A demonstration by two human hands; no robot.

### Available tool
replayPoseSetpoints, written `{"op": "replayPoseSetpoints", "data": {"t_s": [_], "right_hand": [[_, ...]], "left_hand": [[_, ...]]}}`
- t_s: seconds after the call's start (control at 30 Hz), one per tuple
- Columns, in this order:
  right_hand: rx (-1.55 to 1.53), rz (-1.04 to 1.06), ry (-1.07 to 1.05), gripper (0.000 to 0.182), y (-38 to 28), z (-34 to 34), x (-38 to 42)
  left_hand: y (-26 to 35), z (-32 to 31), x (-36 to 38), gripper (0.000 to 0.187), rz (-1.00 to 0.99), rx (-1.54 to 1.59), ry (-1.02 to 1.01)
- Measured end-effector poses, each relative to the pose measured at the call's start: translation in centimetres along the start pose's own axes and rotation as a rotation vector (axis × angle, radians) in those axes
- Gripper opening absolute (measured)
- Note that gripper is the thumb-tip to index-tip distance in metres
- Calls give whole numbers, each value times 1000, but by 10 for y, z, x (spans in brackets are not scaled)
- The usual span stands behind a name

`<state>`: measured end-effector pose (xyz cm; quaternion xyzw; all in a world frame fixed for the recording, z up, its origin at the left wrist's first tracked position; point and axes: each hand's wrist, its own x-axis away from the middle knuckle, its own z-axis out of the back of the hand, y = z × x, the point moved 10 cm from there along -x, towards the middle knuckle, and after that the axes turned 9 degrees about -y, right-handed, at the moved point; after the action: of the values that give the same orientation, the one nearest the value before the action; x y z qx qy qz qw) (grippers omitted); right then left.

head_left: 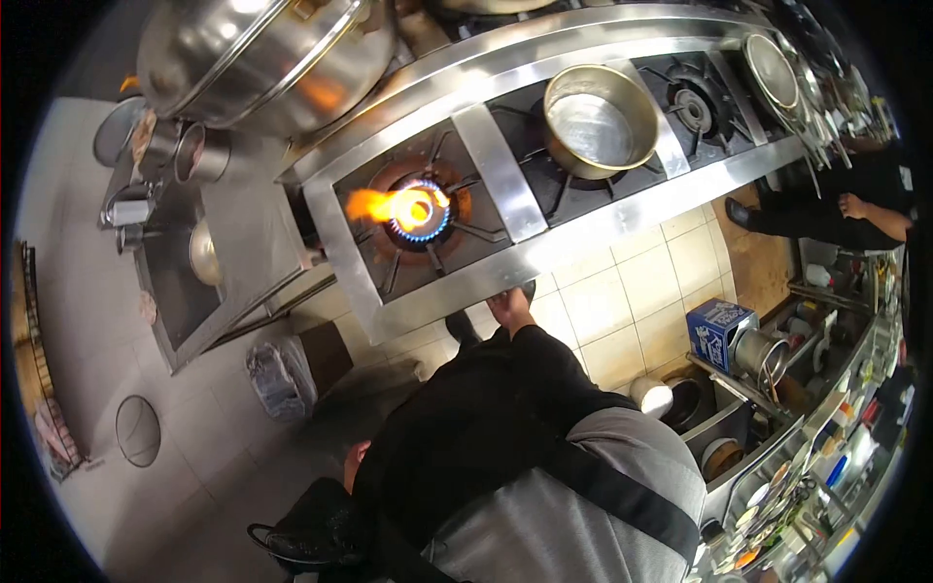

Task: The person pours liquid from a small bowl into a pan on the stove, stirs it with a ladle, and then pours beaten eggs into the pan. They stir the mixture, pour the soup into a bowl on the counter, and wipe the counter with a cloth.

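My right hand point(510, 309) is at the front of the stove point(457, 289), right below its metal edge. Its fingers look curled, and whatever they grip is hidden by the rim. On the left burner point(421, 209) blue flames burn in a ring, with an orange flare licking out to the left. A deep metal pot point(601, 121) stands on the middle burner to the right. My left hand point(357, 464) hangs low beside my body, mostly covered by the dark apron and sleeve; its fingers cannot be made out.
A large steel pot point(262, 58) stands behind the stove. To the left is a steel counter point(243, 209). A lined bin point(280, 377) stands on the floor. On the right are a blue box point(719, 330), shelves with containers, and another person's hand point(855, 206).
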<state>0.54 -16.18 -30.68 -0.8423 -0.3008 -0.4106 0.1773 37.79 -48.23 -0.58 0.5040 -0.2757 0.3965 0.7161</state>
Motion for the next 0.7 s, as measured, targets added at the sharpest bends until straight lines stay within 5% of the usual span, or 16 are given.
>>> {"op": "replayPoseSetpoints", "data": {"t_s": [0.13,0.23,0.3,0.33,0.4,0.63,0.7], "right_hand": [[41,13,-107,51,-4,-5,-1],[54,191,-108,32,-36,-15,4],[163,-185,5,38,-12,-9,19],[155,-176,6,38,-17,-15,25],[702,-261,64,44,-27,-17,37],[904,174,144,42,-120,35,120],[1074,663,223,34,-153,81,166]], "left_hand": [[-8,2,-16,47,-7,-9,-23],[-2,5,-31,46,-22,9,-33],[-2,7,-48,45,-26,22,-42],[-3,8,-55,44,-32,26,-50],[-5,12,-72,43,-53,16,-81],[88,36,-214,37,-201,-161,-324],[154,38,-266,36,-251,-244,-417]]}}
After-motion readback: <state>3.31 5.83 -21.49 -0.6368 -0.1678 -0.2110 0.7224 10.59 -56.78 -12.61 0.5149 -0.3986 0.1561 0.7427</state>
